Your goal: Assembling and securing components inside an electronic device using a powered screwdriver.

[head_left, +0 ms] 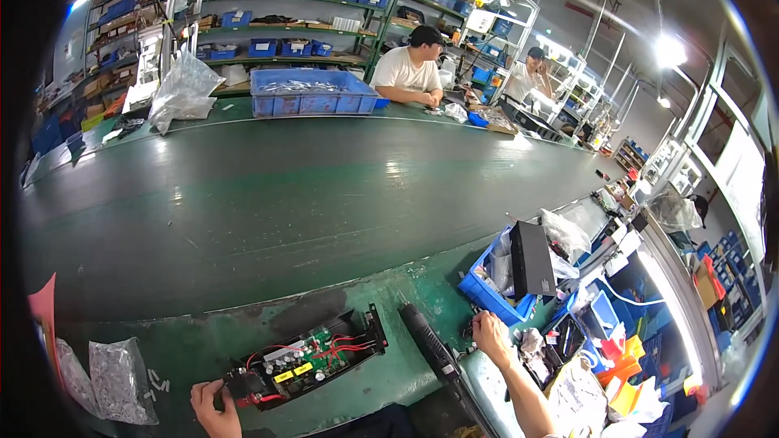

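Note:
An open black housing with a green circuit board (316, 354), red wires and yellow parts lies in front of me on the green bench. My left hand (214, 410) grips its left end, thumb and fingers curled at the dark end piece. Off to the right, my right hand (492, 336) has its fingers pinched together among small dark parts beside the blue bin (477, 285); what they hold is hidden. Between the housing and my right arm lies a black electric screwdriver (428, 339), its tip pointing away from me.
A conveyor belt (268, 195) runs beyond the bench. A black box (531, 259) leans on the blue bin. Clear bags of small parts (122, 381) lie at left. Across the belt stand a large blue crate (312, 103) and a seated person (406, 73); another person sits farther back.

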{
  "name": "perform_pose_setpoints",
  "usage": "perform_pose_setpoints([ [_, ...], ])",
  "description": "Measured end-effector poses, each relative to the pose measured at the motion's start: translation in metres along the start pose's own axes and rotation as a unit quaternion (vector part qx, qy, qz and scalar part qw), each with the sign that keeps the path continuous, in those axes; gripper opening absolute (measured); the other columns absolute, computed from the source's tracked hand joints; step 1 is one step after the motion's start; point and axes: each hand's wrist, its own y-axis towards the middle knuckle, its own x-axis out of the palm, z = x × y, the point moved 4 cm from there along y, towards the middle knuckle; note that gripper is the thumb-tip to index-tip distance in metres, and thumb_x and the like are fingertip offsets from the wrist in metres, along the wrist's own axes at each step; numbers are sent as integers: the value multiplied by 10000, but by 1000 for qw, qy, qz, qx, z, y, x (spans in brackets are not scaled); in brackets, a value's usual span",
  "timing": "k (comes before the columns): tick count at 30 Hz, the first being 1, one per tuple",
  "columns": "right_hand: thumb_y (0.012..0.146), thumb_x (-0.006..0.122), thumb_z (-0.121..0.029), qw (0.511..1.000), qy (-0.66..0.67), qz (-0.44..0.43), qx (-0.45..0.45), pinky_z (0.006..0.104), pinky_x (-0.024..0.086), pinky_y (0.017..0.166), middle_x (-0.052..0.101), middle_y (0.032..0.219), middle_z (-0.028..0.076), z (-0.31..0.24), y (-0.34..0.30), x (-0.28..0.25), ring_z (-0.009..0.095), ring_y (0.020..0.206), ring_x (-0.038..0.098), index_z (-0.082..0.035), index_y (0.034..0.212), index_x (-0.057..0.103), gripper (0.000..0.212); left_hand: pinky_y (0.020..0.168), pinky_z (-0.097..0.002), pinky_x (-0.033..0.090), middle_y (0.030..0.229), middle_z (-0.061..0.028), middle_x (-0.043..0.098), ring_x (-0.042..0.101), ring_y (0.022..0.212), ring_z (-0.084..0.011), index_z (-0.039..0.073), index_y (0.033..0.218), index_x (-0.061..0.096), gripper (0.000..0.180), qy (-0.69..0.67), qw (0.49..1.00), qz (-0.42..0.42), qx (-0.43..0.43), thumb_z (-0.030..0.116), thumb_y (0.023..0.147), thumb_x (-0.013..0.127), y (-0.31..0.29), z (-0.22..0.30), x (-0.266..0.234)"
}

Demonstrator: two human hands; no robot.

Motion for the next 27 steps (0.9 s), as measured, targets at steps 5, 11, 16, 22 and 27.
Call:
perform_pose_setpoints([
  [5, 942, 621, -93, 1000, 7, 6, 27, 525, 527, 701, 664, 885, 215, -5, 2, -3, 429, 818, 650, -19, 1046, 608, 128, 873, -436, 453, 968, -141, 584, 586, 959, -351, 0, 974, 638, 199, -3, 1000, -5, -2, -70, 794, 687, 2, 1, -2],
  [11, 973, 602, -110, 998, 36, -5, 53, 550, 526, 746, 640, 1002, 266, -35, 45, -17, 478, 876, 637, 2, 1165, 582, 223, 844, -452, 502, 1010, -159, 620, 619, 943, -369, 8, 1026, 683, 165, -5, 1000, -15, 24, -25, 864, 689, 8, 10, -7],
  [16, 977, 577, -109, 993, 47, 85, -64, 564, 535, 802, 646, 1064, 312, -46, 149, -22, 497, 942, 649, 24, 1408, 432, 474, 833, -468, 540, 1067, -165, 661, 648, 959, -379, 39, 1081, 737, 145, 12, 998, -35, 47, 52, 939, 709, 6, 10, -12],
  [22, 918, 619, -122, 997, -28, -25, 62, 524, 565, 871, 662, 1132, 319, -55, 277, -35, 480, 1035, 676, 43, 1452, 355, 618, 838, -467, 540, 1101, -158, 652, 649, 978, -372, 57, 1107, 737, 165, 9, 998, -34, 59, 63, 946, 701, 4, 7, -8],
  [27, 866, 674, -110, 993, -36, -78, 81, 490, 584, 877, 675, 1144, 292, -69, 323, -49, 458, 1055, 691, 64, 1451, 340, 696, 836, -472, 537, 1084, -169, 656, 646, 977, -379, 59, 1100, 742, 158, 7, 999, -39, 36, 79, 953, 688, 4, 9, -11],
])
